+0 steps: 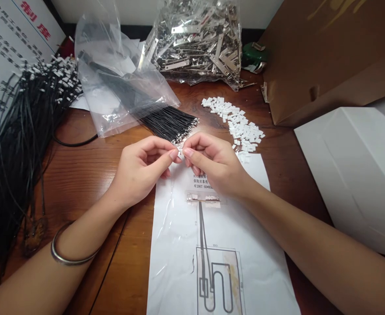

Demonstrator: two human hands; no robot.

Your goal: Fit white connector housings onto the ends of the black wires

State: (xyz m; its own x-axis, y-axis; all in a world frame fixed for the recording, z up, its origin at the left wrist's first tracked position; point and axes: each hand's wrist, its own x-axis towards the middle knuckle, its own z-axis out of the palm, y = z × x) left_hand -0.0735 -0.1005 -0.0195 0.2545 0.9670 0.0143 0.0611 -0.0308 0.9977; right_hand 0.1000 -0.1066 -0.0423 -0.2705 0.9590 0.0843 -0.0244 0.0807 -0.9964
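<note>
My left hand (140, 168) and my right hand (212, 162) meet over the middle of the wooden table (87, 175), fingertips pinched together on a small white plastic connector (180, 151). Just behind the fingers lies a bundle of thin black wires (169, 122) with metal tips, spilling out of a clear plastic bag (113, 78). A loose pile of white connectors (238, 124) lies to the right of my hands. Under my wrists lies a white drawing sheet (218, 262) with a sample part taped to it.
A bag of metal strips (199, 39) stands at the back. Finished black wires with white connectors (25, 131) heap at the left. A brown paper bag (330, 57) and a white box (356, 170) stand on the right. A green object (253, 54) lies behind.
</note>
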